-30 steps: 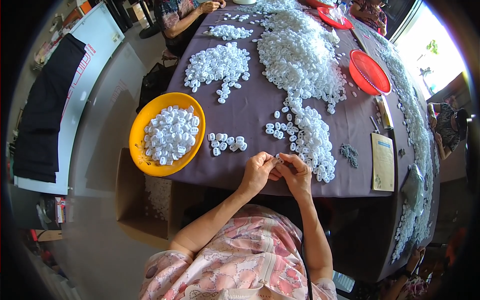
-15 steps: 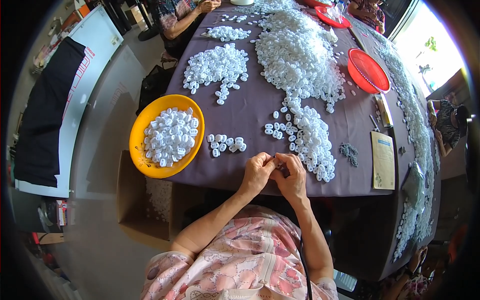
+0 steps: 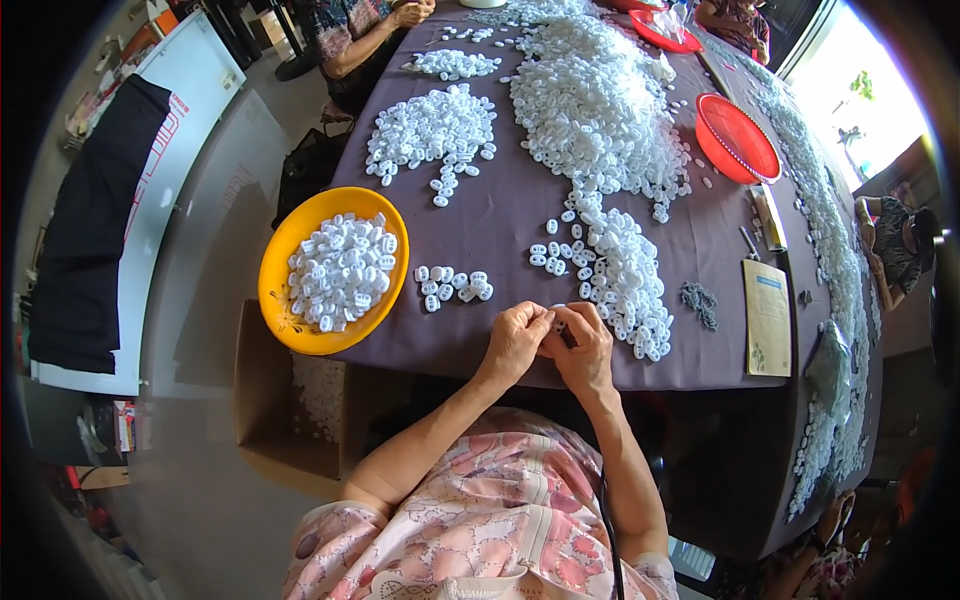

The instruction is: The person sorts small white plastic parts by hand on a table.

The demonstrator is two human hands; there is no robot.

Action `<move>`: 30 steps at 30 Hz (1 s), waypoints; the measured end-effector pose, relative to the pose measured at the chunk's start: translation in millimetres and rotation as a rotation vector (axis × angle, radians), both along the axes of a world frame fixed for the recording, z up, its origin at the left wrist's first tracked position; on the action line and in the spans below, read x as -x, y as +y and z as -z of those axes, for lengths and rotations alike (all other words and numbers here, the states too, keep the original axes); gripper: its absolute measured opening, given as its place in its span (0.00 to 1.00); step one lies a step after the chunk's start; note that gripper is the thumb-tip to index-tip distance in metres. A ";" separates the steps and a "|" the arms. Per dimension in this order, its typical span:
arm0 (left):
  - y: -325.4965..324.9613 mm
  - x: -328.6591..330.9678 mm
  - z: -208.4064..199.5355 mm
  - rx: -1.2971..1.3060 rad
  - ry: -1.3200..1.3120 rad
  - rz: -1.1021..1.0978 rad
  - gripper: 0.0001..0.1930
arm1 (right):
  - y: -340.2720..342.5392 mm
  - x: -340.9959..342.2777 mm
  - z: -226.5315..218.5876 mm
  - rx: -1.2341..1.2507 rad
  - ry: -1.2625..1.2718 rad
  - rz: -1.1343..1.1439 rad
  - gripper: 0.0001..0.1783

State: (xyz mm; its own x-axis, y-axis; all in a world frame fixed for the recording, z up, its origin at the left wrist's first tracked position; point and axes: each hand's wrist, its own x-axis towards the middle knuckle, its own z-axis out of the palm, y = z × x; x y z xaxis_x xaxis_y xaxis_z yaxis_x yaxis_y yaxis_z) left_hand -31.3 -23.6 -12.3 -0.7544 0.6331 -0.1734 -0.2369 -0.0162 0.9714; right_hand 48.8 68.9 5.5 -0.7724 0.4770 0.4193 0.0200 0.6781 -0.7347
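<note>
At the table's near edge my left hand [image 3: 517,340] and my right hand [image 3: 582,352] meet, fingertips pinched close together. A bit of a small white oval plastic piece [image 3: 559,309] seems to show at my right fingers, which are closed on it. What the left fingertips pinch is hidden. Just beyond my right hand lies a heap of the same white oval pieces [image 3: 628,285], with dark marks on their faces. To the left of my hands sits a small loose group of pieces [image 3: 452,288]. Farther left, a yellow bowl [image 3: 278,318] holds many more.
Larger piles of white pieces [image 3: 590,110] cover the far table. A red basket [image 3: 738,140], a brown paper packet [image 3: 767,320] and a grey tangle of cord [image 3: 699,304] lie at right. An open cardboard box [image 3: 268,425] stands below the bowl. Other people sit around the table.
My right fingers have shifted slightly and opened a little at the top, showing more of the white piece. The left hand has barely moved.
</note>
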 end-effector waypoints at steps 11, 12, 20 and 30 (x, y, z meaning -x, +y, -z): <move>-1.8 4.5 11.1 0.011 0.072 0.089 0.09 | 1.3 -1.1 9.0 -0.054 0.017 -0.004 0.14; -2.0 4.4 9.1 -0.033 0.014 0.096 0.09 | 0.6 -0.8 7.3 -0.035 0.014 0.003 0.14; -1.1 3.4 13.0 -0.060 0.033 0.013 0.08 | 0.9 -0.3 5.9 -0.020 -0.009 0.018 0.14; -9.2 10.6 7.4 -0.049 -0.078 0.154 0.06 | 1.4 -1.2 10.0 -0.136 0.056 -0.024 0.13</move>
